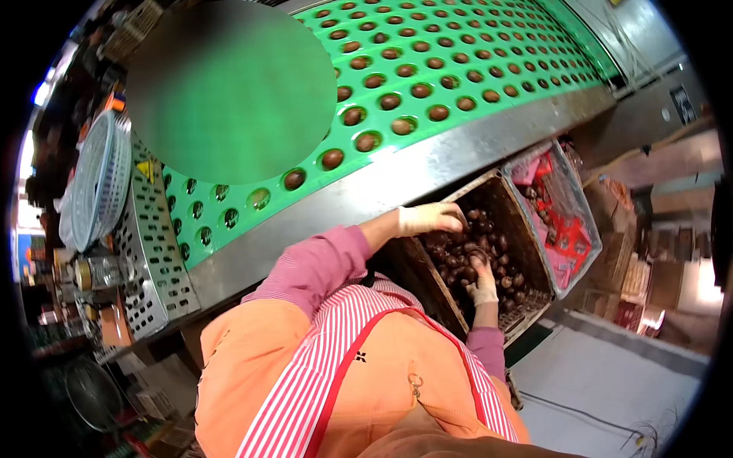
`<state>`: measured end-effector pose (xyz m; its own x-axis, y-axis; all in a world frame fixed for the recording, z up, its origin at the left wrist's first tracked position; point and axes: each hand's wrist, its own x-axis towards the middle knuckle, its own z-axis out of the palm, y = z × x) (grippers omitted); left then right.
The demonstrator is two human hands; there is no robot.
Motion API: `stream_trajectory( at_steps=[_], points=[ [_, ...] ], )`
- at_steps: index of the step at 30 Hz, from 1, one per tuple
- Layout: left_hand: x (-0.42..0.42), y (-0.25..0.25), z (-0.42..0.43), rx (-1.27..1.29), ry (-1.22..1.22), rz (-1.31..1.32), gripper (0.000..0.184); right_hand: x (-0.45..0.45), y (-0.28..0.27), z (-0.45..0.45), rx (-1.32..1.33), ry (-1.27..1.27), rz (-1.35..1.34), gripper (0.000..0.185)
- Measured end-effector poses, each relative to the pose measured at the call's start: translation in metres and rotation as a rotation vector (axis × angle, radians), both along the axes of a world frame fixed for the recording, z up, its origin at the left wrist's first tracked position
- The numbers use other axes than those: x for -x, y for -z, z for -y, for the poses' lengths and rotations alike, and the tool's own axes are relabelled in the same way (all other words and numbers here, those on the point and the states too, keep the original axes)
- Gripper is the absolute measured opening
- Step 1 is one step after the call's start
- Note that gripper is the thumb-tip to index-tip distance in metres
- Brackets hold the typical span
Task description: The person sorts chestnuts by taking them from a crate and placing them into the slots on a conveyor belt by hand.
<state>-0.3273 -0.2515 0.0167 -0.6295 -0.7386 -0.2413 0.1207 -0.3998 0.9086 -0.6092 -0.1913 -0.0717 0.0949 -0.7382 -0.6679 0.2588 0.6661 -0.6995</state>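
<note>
Round brown macadamia nuts [500, 263] lie loose in a deep, worn wooden crate [527, 225] in front of my body. My left hand [431, 218], in a pale glove with bare fingers, curls over nuts at the crate's upper left side. Lower down among the nuts is my right hand [482, 286], gloved the same way, its thumb and fingers bent around nuts. How many nuts each hand holds is hidden. Beyond the crate, a green conveyor belt [427, 141] carries rows of cups, most of them with a single nut inside.
A metal ledge [397, 172] runs between the belt and me. Against the crate's right side stands a lined bin [584, 259] with red material and nuts. A perforated metal guard [149, 244] and a pale plastic basket [99, 179] are at left. A blurred round patch covers part of the belt.
</note>
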Motion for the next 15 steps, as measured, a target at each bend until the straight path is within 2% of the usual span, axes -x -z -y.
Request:
stream_trajectory(
  at_steps=[1, 2, 3, 4, 5, 7, 9, 11, 13, 14, 15],
  points=[
    [-0.027, -0.017, -0.011, -0.094, -0.110, -0.149, 0.038, 0.005, 0.005, 0.004, 0.001, 0.056, 0.208, 0.051],
    [-0.059, -0.014, -0.016, -0.049, -0.135, -0.259, 0.039, -0.002, -0.003, 0.010, 0.004, 0.045, 0.352, 0.049],
    [-0.093, -0.011, -0.024, -0.003, -0.162, -0.365, 0.041, -0.015, -0.021, 0.016, -0.001, 0.035, 0.499, 0.046],
    [-0.123, -0.027, -0.044, -0.039, -0.320, -0.361, 0.044, -0.046, -0.051, 0.019, 0.125, -0.017, 0.612, 0.049],
    [-0.154, -0.046, -0.065, -0.076, -0.471, -0.357, 0.046, -0.065, -0.062, 0.027, 0.053, 0.034, 0.612, 0.053],
    [-0.218, -0.047, -0.102, -0.074, -0.776, -0.259, 0.045, -0.117, -0.084, 0.041, 0.132, -0.077, 0.601, 0.055],
    [-0.278, -0.042, -0.141, -0.087, -1.031, -0.212, 0.043, -0.184, -0.119, 0.051, 0.167, -0.210, 0.347, 0.055],
    [-0.326, -0.012, -0.159, 0.009, -1.280, -0.284, 0.045, -0.248, -0.140, 0.064, 0.278, -0.460, 0.153, 0.055],
    [-0.362, 0.026, -0.156, -0.118, -1.270, -0.104, 0.044, -0.318, -0.153, 0.079, 0.423, -0.697, -0.047, 0.055],
    [-0.374, 0.037, -0.154, -0.179, -1.260, -0.019, 0.043, -0.354, -0.147, 0.087, 0.684, -0.768, -0.269, 0.054],
    [-0.365, 0.022, -0.148, -0.238, -1.255, 0.195, 0.042, -0.390, -0.142, 0.095, 0.948, -0.827, -0.495, 0.054]
  ],
)
